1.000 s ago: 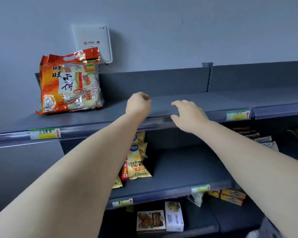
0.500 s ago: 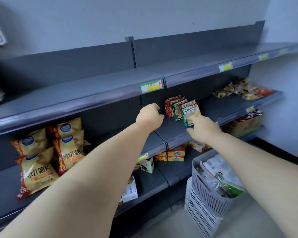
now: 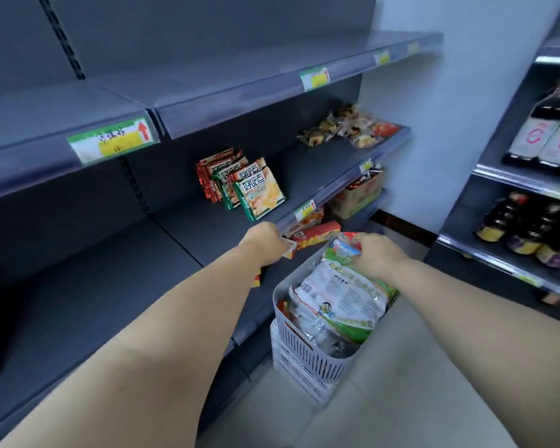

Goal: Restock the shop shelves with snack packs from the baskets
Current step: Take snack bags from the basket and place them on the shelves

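Note:
A grey slatted basket (image 3: pixel 307 349) stands on the floor by the shelves, stacked on a second one, and holds several snack packs. On top lies a large green and white snack pack (image 3: pixel 343 295). My right hand (image 3: pixel 380 253) is closed on the top end of that pack, over the basket. My left hand (image 3: pixel 264 242) is a loose fist at the front edge of the middle shelf (image 3: pixel 207 234), holding nothing that I can see. Several green and red snack packs (image 3: pixel 243 185) stand upright on that shelf, beyond my left hand.
The top shelf (image 3: pixel 207 92) is bare and carries green and yellow price tags. Wrapped snacks (image 3: pixel 349 124) lie at the far right of the middle shelf. Red boxes (image 3: pixel 314 232) sit on a lower shelf. Dark bottles (image 3: pixel 530 231) fill the rack at right.
My view has swung right and down from the top shelf to the basket. Both hands have come down; my right hand now grips the green and white pack.

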### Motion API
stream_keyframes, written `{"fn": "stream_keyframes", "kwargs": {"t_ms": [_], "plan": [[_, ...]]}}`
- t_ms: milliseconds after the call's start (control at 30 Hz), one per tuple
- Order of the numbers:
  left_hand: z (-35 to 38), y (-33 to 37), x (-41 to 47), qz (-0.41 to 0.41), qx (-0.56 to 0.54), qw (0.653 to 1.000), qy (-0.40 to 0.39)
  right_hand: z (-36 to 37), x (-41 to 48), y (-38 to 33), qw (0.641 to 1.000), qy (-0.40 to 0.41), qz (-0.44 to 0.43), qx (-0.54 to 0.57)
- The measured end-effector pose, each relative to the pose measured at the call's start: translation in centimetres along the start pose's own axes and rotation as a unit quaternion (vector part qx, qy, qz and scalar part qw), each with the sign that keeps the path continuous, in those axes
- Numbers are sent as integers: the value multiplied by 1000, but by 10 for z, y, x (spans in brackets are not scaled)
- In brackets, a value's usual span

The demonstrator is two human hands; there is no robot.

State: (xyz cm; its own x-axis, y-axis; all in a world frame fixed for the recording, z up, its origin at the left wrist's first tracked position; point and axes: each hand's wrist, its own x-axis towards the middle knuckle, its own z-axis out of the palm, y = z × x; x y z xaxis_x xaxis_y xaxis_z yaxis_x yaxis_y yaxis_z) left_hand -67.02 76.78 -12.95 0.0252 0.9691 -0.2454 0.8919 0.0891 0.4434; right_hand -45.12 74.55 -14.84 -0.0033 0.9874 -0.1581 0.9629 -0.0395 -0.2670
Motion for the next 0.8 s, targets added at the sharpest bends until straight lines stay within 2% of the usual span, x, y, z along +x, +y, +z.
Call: {"fn": "stream_keyframes", "kwargs": {"t_ms": [233, 400, 800], "plan": [[40, 20, 60, 26, -25, 998, -58, 20, 32, 56, 998, -35, 60, -3], [63, 30, 83, 20, 12, 995, -100, 26, 49, 84, 992, -82, 89, -41], [103, 65, 145, -74, -21, 987, -140, 42, 141, 150, 983, -174, 33, -50]]}}
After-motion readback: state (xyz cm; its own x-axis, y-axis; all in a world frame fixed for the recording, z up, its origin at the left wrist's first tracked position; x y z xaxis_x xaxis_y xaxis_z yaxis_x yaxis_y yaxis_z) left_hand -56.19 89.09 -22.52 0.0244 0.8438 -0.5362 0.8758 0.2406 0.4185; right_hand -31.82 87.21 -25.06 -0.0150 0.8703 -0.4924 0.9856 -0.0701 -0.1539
